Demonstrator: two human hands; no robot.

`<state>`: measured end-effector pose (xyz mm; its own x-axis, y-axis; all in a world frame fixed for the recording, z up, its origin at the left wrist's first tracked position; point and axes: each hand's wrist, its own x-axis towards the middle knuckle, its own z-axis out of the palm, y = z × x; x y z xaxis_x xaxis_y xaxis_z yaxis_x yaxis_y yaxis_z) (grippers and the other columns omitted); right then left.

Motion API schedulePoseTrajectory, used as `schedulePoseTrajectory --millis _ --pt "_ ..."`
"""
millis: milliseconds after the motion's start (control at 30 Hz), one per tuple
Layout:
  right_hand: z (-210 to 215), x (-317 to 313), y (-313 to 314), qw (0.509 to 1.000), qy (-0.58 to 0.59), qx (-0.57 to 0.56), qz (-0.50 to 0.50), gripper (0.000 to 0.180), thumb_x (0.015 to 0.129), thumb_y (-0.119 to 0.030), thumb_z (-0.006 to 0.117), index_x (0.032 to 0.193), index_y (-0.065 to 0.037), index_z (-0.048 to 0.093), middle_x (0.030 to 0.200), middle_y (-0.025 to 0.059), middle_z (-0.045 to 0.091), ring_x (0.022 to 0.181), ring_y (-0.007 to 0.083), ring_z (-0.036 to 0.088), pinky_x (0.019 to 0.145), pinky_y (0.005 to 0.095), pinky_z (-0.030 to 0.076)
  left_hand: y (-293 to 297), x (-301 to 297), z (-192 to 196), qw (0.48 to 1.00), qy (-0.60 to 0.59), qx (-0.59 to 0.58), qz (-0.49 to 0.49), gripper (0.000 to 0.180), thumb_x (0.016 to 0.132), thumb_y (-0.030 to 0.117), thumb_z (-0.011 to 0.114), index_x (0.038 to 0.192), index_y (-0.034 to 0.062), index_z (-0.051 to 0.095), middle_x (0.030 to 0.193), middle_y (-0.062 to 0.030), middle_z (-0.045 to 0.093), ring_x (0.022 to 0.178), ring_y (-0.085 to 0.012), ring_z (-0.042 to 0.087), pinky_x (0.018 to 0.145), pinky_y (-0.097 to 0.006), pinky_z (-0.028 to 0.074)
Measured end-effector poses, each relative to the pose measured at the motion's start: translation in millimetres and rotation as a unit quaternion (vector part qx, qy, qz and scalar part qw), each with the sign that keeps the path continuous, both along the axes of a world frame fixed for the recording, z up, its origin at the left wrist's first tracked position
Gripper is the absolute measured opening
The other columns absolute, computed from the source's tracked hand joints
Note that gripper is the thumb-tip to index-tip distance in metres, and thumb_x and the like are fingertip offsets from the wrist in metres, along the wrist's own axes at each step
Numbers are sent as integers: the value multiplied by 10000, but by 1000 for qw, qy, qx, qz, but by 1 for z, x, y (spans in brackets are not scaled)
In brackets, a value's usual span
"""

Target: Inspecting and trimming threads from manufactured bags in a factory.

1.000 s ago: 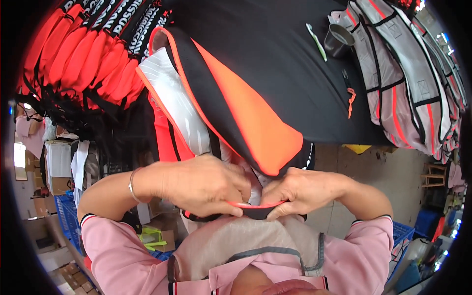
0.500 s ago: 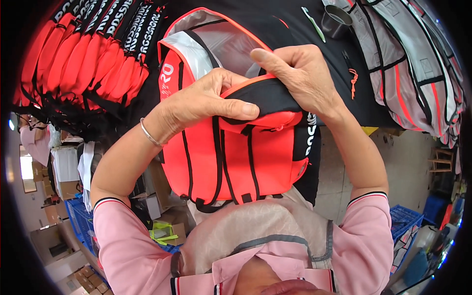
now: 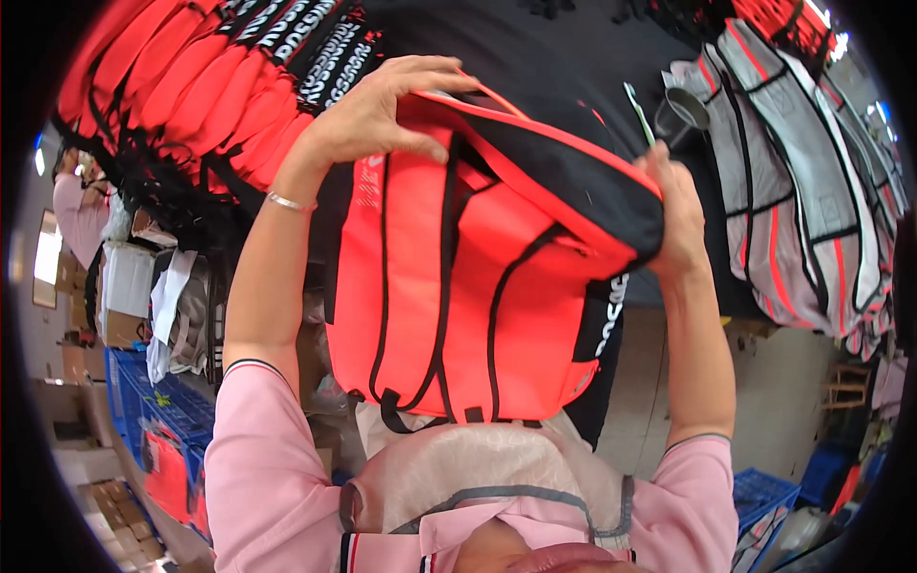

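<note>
1. The person holds an orange-red backpack with black straps [image 3: 458,286] up over the dark tabletop [image 3: 573,57], its back panel and shoulder straps facing the camera.
2. The left hand [image 3: 382,110] lies curled over the bag's upper left corner, fingers spread across the black top edge and thumb pressed against the orange panel; a thin bracelet [image 3: 289,201] sits on the wrist just below that hand.
3. The right hand [image 3: 673,215] grips the bag's upper right end, fingers wrapped behind the black edge and mostly hidden by the fabric.
4. Compared with half a second ago, both hands have moved apart: they were close together at the middle of the bag's top, and now each is at one corner. The bag looks larger and is tilted, its right end lower.
5. Left of the left hand, a row of orange-red bags [image 3: 191,105] lies on the tabletop.
6. Right of the right hand lie grey bags with orange stripes [image 3: 793,191]; a dark cup [image 3: 683,110] stands just above that hand.
</note>
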<state>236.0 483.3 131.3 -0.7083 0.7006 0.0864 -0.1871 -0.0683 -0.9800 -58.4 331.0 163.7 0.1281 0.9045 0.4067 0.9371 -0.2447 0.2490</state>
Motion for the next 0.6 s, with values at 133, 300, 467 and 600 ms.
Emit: schedulePoseTrajectory --millis 133,300,467,600 --pt "-10 15 2 996 30 27 82 534 1006 -437 518 568 -148 420 584 -85 425 517 24 330 472 230 255 13 -49 -37 915 -384 -84 87 422 844 130 747 1255 98 652 1259 -88 630 1150 -159 580 1003 -284 452" --pt "-9 21 68 999 -18 33 -27 456 991 -427 551 702 -80 611 647 -37 567 608 39 504 554 229 395 9 -60 -33 935 -338 19 104 312 885 173 714 1179 67 692 1075 -55 709 964 -125 652 880 -244 507" --pt "84 -32 39 798 -91 562 -197 264 850 -243 726 998 -28 689 907 84 674 843 201 631 737 311 473 1 -23 0 933 -239 148 226 281 842 233 767 1032 34 709 919 -62 730 824 -132 685 749 -257 539" --pt "106 -113 -54 580 -102 799 -118 231 815 -141 695 1009 -29 637 964 99 631 913 274 625 794 394 505 -2 -5 7 923 -302 175 160 314 801 182 781 1053 32 667 962 -61 709 867 -132 671 776 -268 539"
